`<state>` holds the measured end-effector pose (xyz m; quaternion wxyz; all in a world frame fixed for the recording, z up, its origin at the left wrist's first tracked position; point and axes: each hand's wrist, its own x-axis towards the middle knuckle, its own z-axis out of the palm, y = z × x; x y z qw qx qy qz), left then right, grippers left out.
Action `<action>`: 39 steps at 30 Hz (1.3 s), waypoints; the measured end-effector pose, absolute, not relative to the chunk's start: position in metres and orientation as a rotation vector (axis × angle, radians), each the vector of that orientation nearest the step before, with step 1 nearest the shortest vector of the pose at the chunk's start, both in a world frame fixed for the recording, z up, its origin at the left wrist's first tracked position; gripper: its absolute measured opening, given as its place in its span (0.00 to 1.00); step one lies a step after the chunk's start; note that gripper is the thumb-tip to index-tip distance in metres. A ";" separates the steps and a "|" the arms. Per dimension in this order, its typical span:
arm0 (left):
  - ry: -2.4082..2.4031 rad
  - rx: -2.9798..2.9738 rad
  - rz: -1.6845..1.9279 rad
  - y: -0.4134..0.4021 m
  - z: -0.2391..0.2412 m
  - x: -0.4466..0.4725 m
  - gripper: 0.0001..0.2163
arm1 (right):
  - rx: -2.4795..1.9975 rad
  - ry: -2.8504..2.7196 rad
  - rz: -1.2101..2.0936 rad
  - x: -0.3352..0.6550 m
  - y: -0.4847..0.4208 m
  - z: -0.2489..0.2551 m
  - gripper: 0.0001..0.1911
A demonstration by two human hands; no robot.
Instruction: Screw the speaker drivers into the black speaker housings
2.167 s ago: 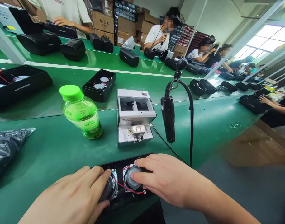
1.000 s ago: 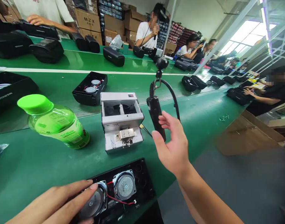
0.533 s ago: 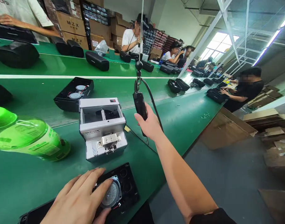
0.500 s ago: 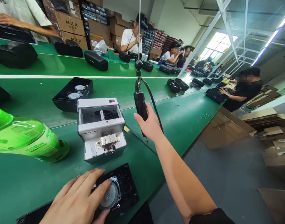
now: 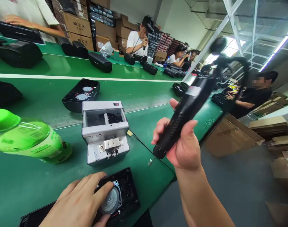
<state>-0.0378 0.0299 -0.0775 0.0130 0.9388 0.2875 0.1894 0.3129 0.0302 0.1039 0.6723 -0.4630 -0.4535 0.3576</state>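
My right hand (image 5: 183,146) is wrapped round a black electric screwdriver (image 5: 185,108), tilted with its bit pointing down-left above the bench edge; its cable (image 5: 238,61) loops up behind. My left hand (image 5: 79,205) lies flat with fingers spread on a round silver speaker driver (image 5: 110,201) set in a black speaker housing (image 5: 128,192) at the near edge. Just beyond the housing stands a grey screw feeder box (image 5: 104,132).
A green-capped bottle (image 5: 28,138) stands at the left on the green bench (image 5: 146,119). Another open black housing (image 5: 81,94) rides the conveyor belt behind, with more black speakers further back. Other people work along both sides. Cardboard boxes (image 5: 80,23) stack at the back.
My right hand reached up to the hanging screwdriver, closed on it, and has now pulled it down and toward me, tilted. My left hand stayed on the speaker driver.
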 end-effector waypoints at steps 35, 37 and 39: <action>0.975 2.655 0.322 0.028 -0.027 -0.017 0.31 | -0.886 -1.424 0.701 0.254 0.020 0.104 0.32; 0.983 2.673 0.399 0.025 -0.035 -0.019 0.30 | -0.822 -1.369 0.793 0.253 0.011 0.107 0.29; 1.011 2.691 0.508 0.022 -0.046 -0.020 0.30 | -0.773 -1.235 0.885 0.246 0.008 0.104 0.32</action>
